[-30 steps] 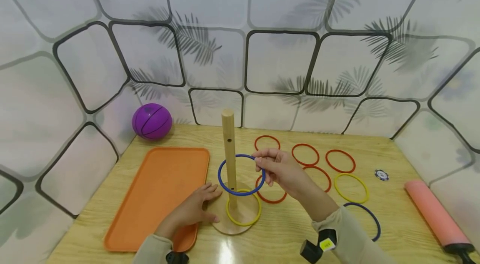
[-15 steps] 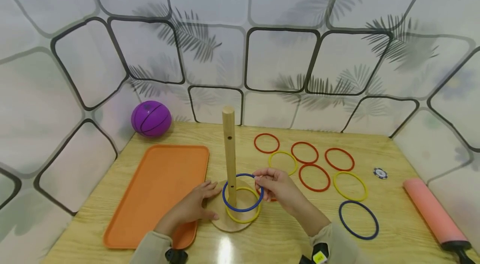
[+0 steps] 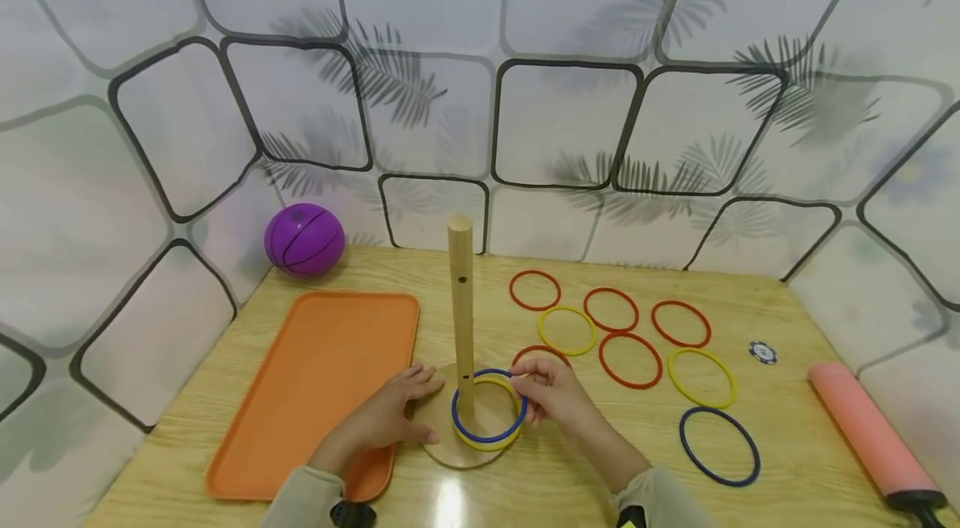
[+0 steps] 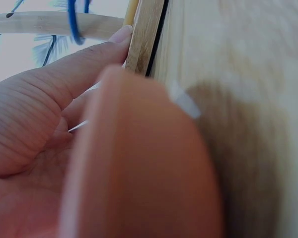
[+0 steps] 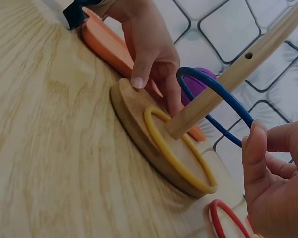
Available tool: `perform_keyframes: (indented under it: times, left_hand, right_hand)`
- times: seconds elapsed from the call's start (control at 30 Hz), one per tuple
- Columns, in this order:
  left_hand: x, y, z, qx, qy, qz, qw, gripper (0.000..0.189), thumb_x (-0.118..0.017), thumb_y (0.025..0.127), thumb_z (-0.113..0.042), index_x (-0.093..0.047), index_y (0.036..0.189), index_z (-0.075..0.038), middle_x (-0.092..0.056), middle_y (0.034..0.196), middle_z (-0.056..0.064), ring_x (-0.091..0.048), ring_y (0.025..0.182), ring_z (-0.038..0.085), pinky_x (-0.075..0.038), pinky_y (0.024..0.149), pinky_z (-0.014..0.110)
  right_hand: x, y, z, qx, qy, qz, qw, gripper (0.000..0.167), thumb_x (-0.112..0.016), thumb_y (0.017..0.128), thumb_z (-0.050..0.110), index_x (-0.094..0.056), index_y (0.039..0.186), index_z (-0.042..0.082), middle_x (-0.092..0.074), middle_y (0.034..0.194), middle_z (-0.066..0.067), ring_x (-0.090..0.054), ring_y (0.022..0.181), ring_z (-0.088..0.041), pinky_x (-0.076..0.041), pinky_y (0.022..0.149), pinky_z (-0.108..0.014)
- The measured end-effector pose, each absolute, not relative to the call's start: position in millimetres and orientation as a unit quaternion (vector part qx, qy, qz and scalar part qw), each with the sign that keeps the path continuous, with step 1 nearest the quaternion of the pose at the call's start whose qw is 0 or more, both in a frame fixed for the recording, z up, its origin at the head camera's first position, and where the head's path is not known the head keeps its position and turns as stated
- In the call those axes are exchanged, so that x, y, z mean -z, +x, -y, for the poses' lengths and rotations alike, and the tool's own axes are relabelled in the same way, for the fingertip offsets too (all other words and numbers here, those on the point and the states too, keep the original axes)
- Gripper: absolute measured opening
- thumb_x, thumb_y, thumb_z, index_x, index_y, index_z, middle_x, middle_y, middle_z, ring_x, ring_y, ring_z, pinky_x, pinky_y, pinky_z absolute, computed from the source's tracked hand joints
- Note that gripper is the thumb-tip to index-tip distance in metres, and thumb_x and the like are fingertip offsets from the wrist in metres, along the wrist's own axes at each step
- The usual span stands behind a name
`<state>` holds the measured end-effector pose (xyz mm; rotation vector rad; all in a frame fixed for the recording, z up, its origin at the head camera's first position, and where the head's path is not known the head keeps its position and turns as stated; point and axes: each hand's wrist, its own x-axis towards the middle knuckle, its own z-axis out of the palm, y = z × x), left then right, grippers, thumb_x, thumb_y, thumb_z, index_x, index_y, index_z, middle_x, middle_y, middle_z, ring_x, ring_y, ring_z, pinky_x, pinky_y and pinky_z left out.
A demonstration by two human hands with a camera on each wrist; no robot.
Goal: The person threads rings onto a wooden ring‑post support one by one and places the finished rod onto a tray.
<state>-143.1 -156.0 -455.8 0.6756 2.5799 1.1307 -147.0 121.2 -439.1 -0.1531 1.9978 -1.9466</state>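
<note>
The right hand (image 3: 553, 396) pinches a blue ring (image 5: 226, 94) around the post (image 3: 462, 303). The left hand (image 3: 384, 413), thumb spread from fingers, touches the base (image 3: 441, 428).

Close wrist views, shared post (image 3: 462, 320)

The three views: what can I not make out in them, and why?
Head: part of one red ring, hidden by the right hand.
Head: print on the chip, too small to read.
Head: tip of the pink pump, cut off by the bottom edge.
Left wrist: most fingers of the left hand, hidden by thumb and blurred tray.
Right wrist: top of the pole, cut off at the upper right.
</note>
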Motion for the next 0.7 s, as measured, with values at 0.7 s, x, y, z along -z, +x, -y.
perform_keyframes:
  times: [0.7]
  left_hand:
    - [458,-144,156,-0.384,0.245,-0.883,0.109,0.075,-0.083,0.070,-0.023,-0.051,0.133,0.003,-0.038,0.144,0.024,-0.021,0.138,0.044,-0.015,0.110,0.060]
  right_hand:
    - [462,-143,-133,0.657,-0.076,-0.727,0.187,0.030,-0.060,0.092,0.009,-0.054,0.114,-0.012,-0.060,0.070,-0.003,-0.053,0.050,-0.008,-0.046,0.045,-0.018]
